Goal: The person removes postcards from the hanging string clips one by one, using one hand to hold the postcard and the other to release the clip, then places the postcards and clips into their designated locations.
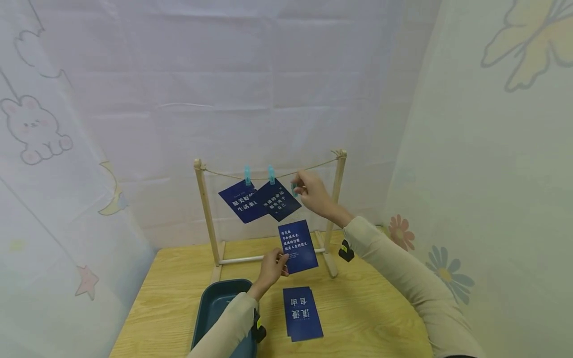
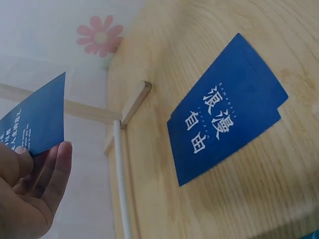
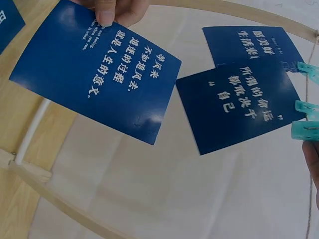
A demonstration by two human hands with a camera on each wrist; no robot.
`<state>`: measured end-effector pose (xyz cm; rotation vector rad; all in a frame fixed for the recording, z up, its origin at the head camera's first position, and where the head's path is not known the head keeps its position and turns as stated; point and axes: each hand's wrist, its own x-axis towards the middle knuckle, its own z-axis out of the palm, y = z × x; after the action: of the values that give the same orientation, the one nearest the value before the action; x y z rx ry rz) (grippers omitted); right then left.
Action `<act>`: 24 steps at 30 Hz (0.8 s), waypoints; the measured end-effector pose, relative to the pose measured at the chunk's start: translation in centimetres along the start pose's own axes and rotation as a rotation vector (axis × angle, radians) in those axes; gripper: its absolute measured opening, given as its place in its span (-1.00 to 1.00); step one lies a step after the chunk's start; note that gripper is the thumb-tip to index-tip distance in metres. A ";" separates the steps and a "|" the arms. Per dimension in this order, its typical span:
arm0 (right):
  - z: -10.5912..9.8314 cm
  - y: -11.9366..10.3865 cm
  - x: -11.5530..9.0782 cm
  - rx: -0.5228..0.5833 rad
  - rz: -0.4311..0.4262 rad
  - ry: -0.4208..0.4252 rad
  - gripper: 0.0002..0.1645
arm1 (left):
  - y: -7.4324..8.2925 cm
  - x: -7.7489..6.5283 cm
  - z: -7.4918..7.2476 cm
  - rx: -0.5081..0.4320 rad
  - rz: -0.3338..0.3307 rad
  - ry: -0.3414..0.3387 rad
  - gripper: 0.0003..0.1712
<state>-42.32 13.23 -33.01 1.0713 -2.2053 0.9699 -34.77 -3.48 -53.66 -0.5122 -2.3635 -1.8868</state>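
Well, pinched card (image 1: 302,245) in left hand (image 1: 270,267)

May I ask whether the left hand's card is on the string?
Off: the left hand holds the card below the string, unclipped.

The pale yellow wood-grain desk (image 1: 371,308) carries a light wooden frame (image 1: 207,214) towards its back, a dark teal rectangular tray (image 1: 218,305) and, beside it, overlapping blue rectangular cards (image 1: 303,325) with white lettering.
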 end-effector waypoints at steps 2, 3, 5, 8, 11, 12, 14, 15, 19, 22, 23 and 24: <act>0.3 0.2 -0.6 0.003 0.003 -0.014 -0.71 | -0.3 -0.4 0.0 0.007 -0.016 -0.011 -0.79; 0.4 0.3 -1.0 0.009 0.008 -0.020 -0.71 | -0.5 -0.6 0.1 0.015 -0.023 -0.017 -0.80; 0.8 0.5 -1.6 0.021 0.026 -0.034 -0.71 | -0.8 -1.0 0.2 0.020 -0.032 -0.032 -0.80; 1.4 0.8 -2.6 0.032 0.059 -0.059 -0.68 | -1.3 -1.8 0.5 0.030 -0.044 -0.063 -0.80; 2.1 1.0 -3.6 0.050 0.076 -0.080 -0.66 | -1.8 -2.4 0.9 0.046 -0.077 -0.088 -0.81; 2.4 1.1 -3.9 0.054 0.079 -0.085 -0.66 | -2.0 -2.6 1.1 0.050 -0.097 -0.092 -0.81; 2.8 1.2 -4.5 0.075 0.093 -0.103 -0.67 | -2.4 -3.0 1.3 0.060 -0.125 -0.102 -0.83; 3.0 1.3 -4.8 0.080 0.097 -0.109 -0.68 | -2.5 -3.2 1.5 0.061 -0.137 -0.106 -0.83; 3.9 1.6 -5.9 0.109 0.118 -0.126 -0.71 | -3.0 -3.9 1.8 0.081 -0.188 -0.135 -0.87; 4.5 1.8 -6.5 0.123 0.118 -0.123 -0.72 | -3.2 -4.6 2.1 0.100 -0.214 -0.155 -0.88; 4.6 1.9 -6.6 0.123 0.120 -0.124 -0.73 | -3.4 -4.9 2.1 0.106 -0.215 -0.159 -0.87; 4.8 2.0 -6.7 0.121 0.122 -0.125 -0.73 | -3.5 -5.1 2.2 0.111 -0.212 -0.162 -0.85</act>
<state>-40.74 13.48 -41.32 1.0880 -2.3617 1.1292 -30.68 -3.09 -58.84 -0.4356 -2.7074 -1.8436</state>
